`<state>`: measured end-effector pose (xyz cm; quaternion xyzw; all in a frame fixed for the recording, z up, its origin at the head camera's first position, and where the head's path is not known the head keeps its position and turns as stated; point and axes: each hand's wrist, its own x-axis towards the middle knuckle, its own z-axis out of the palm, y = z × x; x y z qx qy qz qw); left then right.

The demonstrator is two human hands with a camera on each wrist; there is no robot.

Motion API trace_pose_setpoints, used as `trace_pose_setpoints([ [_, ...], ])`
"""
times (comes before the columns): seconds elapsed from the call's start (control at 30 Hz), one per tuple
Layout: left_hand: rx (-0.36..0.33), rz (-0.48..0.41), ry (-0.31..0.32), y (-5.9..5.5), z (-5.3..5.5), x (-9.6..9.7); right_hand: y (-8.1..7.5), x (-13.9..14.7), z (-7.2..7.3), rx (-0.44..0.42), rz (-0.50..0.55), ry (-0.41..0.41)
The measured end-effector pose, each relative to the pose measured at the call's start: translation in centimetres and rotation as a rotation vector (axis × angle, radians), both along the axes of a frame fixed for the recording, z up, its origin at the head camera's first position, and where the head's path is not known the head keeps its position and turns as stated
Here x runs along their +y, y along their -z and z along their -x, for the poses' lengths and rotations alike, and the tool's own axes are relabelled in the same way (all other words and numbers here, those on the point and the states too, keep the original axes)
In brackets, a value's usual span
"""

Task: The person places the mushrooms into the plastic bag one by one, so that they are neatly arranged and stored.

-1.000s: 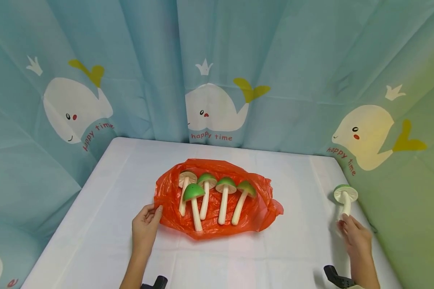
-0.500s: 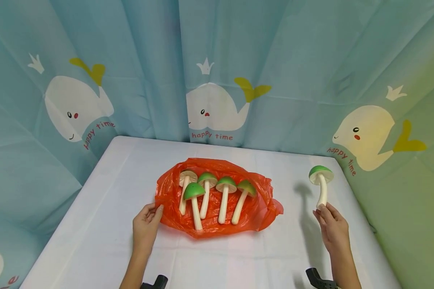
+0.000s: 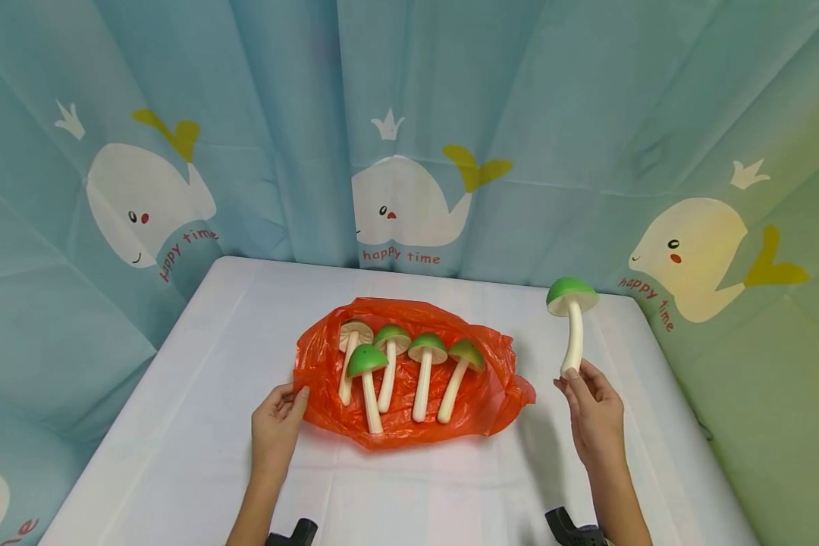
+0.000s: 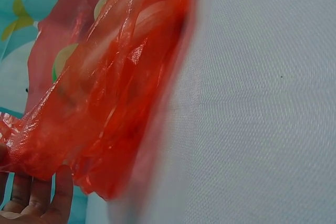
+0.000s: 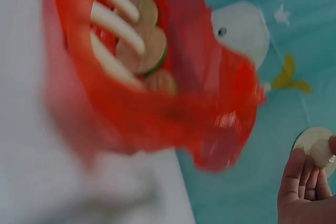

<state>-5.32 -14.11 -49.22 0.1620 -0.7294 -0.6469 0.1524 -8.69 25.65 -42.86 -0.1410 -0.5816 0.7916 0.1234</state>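
A red plastic bag (image 3: 403,438) lies spread on the table, with several green-capped toy mushrooms (image 3: 423,379) resting in it, stems toward the near side. My left hand (image 3: 276,425) pinches the bag's left edge between thumb and fingers; in the left wrist view the bag (image 4: 105,108) hides most of its contents. To the right of the bag, my right hand (image 3: 595,421) holds up another toy mushroom (image 3: 573,326) by the bottom of its stem, cap upward, above the table. The right wrist view catches that mushroom's pale underside (image 5: 320,145) beyond my fingers.
The white table (image 3: 177,425) reaches back to a blue curtain (image 3: 266,136) printed with whales. A green curtain side (image 3: 778,394) hangs along the table's right edge. A black strap mount (image 3: 573,527) sits at my right wrist.
My right hand has lifted the mushroom from near the table's right edge and carried it left and upward, toward the bag. My left hand and the bag have stayed put.
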Motion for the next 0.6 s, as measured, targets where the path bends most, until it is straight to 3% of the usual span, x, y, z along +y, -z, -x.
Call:
trace_pose_setpoints([
  [0.23, -0.006, 0.001, -0.002, 0.1, 0.0, 0.0, -0.8, -2.6, -1.0, 0.035, -0.106, -0.176],
  [0.6, -0.006, 0.014, -0.010, 0.1, 0.0, 0.1, 0.5, -6.1, -1.8, 0.123, -0.307, -0.484],
])
